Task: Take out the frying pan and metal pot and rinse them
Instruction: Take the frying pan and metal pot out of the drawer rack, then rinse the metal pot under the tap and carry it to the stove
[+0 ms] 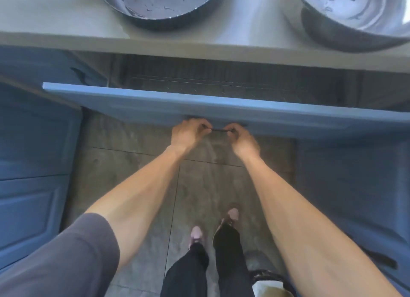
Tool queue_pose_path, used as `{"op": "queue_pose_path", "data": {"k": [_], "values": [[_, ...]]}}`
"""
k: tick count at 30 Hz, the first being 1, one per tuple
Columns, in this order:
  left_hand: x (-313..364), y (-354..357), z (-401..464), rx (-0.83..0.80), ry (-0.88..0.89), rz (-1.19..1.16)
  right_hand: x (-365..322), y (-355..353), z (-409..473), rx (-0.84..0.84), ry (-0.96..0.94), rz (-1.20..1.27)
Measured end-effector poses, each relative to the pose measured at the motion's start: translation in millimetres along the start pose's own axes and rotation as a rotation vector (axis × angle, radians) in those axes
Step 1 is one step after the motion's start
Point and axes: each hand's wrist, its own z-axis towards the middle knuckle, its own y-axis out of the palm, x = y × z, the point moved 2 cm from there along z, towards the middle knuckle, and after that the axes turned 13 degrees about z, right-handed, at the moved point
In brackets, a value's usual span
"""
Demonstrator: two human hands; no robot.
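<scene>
Together, hands (213, 133) on drawer handle (221, 130)

Blue drawer front (199, 106), grey countertop (66, 19)

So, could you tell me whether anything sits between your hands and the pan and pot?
Yes: both the left hand and right hand grip the handle of the open drawer, which juts out below the counter holding pan and pot.

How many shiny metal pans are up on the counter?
2. One pan sits at the top middle, the other pan at the top right. Both are cut off by the picture's edge; more may be hidden.
</scene>
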Motion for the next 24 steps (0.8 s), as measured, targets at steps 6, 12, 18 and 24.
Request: {"op": "queue_pose_path", "data": {"k": [6, 12, 18, 24], "values": [[5, -15, 47, 0.001, 0.010, -0.028, -29, -16, 40, -0.013, 0.014, -0.052], [7, -29, 82, -0.051, 0.007, -0.038, -56, -32, 67, -0.034, 0.038, -0.004], [1, -25, 95, -0.106, -0.042, 0.016, -74, -43, 77, -0.089, 0.172, -0.188], [22, -51, 87, -0.347, -0.088, -0.053, -99, -65, 57, -0.235, 0.248, -0.041]]}}
